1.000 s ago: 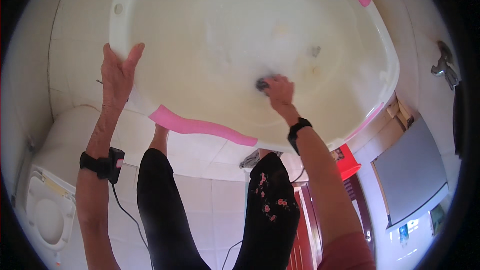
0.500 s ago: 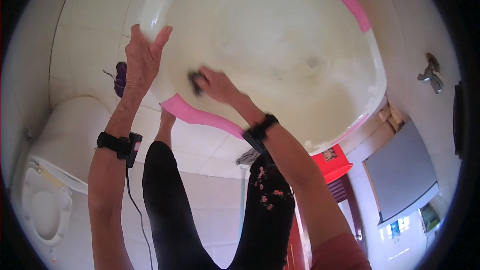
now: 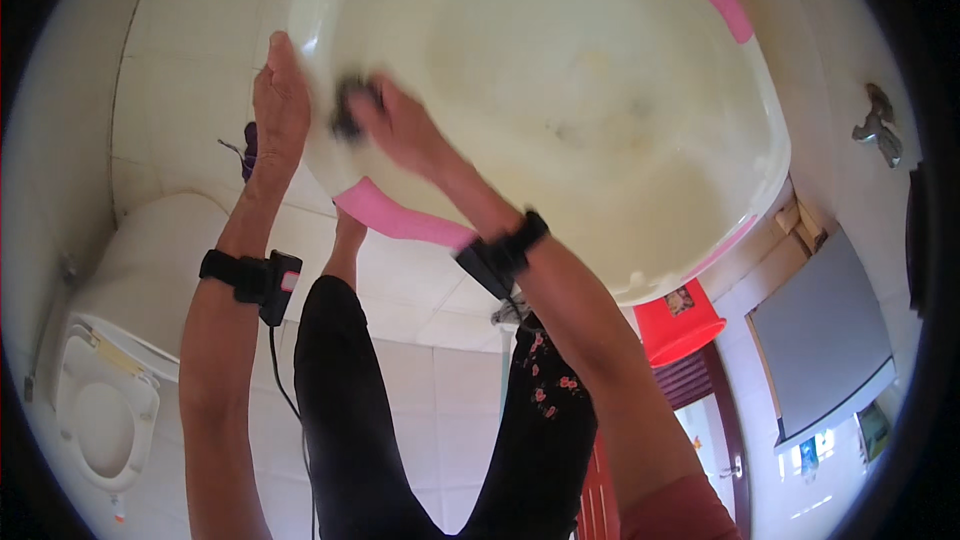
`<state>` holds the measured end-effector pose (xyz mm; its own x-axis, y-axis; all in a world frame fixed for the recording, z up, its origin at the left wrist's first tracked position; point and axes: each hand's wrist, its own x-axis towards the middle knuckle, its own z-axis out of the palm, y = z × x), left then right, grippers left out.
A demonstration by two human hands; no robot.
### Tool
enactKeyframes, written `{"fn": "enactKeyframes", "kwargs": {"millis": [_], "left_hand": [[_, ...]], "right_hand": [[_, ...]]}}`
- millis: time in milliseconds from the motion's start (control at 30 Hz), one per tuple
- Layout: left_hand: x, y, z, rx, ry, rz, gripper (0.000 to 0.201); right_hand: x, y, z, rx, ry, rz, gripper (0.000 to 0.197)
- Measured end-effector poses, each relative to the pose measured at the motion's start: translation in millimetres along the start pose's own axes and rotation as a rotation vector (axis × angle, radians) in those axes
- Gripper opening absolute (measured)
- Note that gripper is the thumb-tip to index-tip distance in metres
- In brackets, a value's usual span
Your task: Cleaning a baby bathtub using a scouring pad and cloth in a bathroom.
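Fingers of the right hand (image 3: pixel 400 125) curl around a small dark scrubbing pad (image 3: pixel 348 108), pressing it against the inner wall of a large cream plastic tub (image 3: pixel 560 70) near its left rim. The left hand (image 3: pixel 280 105) lies open and flat against the outside of that same rim, just beside the pad, with the tub wall between them. Both wrists carry black straps: the left wristband (image 3: pixel 250 278) has a small box with a cable hanging down from it, the right wristband (image 3: pixel 505 255) sits well below the tub's edge.

The tub is tilted up on edge, its hollow facing the camera, and its inside looks stained and yellowish toward the middle. A pink trim strip (image 3: pixel 400 218) runs along its lower rim, and another shows at the top right.

White tiles (image 3: pixel 420 340) cover the floor and the walls. A white toilet (image 3: pixel 110 380) with its seat down stands at the lower left. The person's legs in black trousers (image 3: pixel 350 420) stand between the forearms. A red bucket (image 3: pixel 680 325) sits just under the tub's lower right edge, with a metal tap (image 3: pixel 878 125) on the wall to the right.
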<state>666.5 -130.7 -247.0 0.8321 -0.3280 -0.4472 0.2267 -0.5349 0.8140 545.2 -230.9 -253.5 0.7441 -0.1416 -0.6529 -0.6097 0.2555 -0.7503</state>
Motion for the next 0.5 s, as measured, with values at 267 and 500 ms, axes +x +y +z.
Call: {"fn": "enactKeyframes", "kwargs": {"millis": [267, 500], "left_hand": [[2.6, 13.5, 11.2, -0.068, 0.156, -0.417, 0.055], [0.0, 15.7, -8.8, 0.055, 0.141, -0.360, 0.044]], "right_hand": [[-87.9, 75.3, -72.6, -0.489, -0.318, 0.319, 0.034], [60.6, -44.6, -6.6, 0.632, 0.333, 0.157, 0.033]]}}
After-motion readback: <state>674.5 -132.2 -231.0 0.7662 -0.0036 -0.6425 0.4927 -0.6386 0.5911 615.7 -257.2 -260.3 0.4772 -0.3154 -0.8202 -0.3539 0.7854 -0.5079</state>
